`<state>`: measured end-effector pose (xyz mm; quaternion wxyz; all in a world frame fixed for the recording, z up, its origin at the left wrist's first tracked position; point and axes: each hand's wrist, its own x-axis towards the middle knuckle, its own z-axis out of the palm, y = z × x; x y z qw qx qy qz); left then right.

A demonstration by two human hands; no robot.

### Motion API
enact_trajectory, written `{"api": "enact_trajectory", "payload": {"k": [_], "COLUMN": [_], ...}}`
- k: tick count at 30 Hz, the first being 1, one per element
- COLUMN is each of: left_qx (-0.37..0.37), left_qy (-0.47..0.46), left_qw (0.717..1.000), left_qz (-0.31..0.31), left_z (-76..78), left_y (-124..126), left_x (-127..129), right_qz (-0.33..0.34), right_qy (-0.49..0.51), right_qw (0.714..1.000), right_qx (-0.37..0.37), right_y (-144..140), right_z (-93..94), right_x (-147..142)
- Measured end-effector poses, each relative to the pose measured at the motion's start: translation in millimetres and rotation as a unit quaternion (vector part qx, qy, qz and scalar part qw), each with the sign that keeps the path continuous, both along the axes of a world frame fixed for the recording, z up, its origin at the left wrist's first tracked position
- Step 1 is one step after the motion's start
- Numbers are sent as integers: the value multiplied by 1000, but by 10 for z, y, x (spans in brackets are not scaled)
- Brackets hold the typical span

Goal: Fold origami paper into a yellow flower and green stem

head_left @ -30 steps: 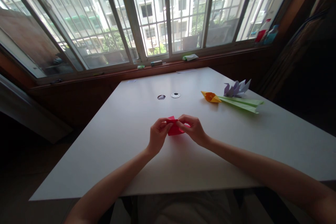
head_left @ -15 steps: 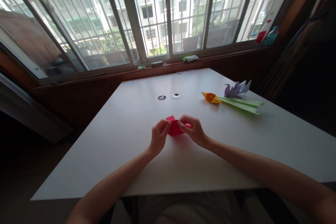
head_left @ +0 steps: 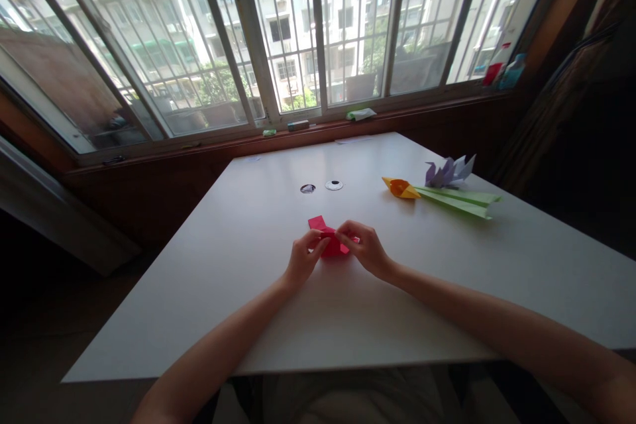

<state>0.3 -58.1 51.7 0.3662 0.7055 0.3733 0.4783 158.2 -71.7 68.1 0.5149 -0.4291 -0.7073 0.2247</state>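
Observation:
A piece of folded red paper [head_left: 332, 247] is held just over the white table [head_left: 223, 245], near its middle. My left hand [head_left: 304, 253] pinches its left side between thumb and fingers. On the other side, my right hand [head_left: 365, 246] grips the paper's upper right edge with its fingertips. One flap sticks up at the far left of the paper, and a smaller piece shows below my right fingers. My fingers cover parts of the folds.
Two round stickers or discs, a dark one [head_left: 307, 189] and a white one [head_left: 334, 185], lie beyond my hands. To the right are a yellow paper boat [head_left: 400, 188], a green paper plane [head_left: 460, 201] and purple paper cranes [head_left: 442, 173]. Bottles [head_left: 511, 71] stand on the windowsill.
The red paper has been turned and opened a little: its far flap now points further left, and a part shows under my right fingers. Both hands stay on it.

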Motion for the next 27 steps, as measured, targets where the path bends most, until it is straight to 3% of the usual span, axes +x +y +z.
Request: {"api": "enact_trajectory", "payload": {"k": [4,7,10,12,15,16,18,21,25,27], "left_qx": [12,-1,-25,-44,-94,-110,-133,-145,-139,-136], "left_qy": [38,27,-67,-172,-288,-305,-315,-305,-310,-316], "left_qw": [998,999,997,979,945,938,930,928,922,919], "left_qz": [-41,-34,42,103,122,123,136,159,182,192], "left_z": [-4,-11,-10,10,54,63,63,26,-23,-29], "left_y": [22,54,91,100,85,78,71,90,139,155], "left_x": [-5,-15,-28,-36,-39,-38,-35,-34,-44,-56], "right_qz": [-12,0,3,-35,-60,-33,93,287,344,310], "right_qy": [27,53,117,158,217,232,247,207,133,106], "right_qw": [1000,999,993,987,974,969,947,876,858,881], "right_qx": [5,10,2,-7,-42,-73,-182,-329,-357,-341], "right_y": [-4,-11,46,131,266,296,314,250,135,114], "right_z": [2,15,-1,-37,-104,-120,-131,-97,-40,-46], "right_x": [13,17,42,80,149,168,190,178,110,74]}}
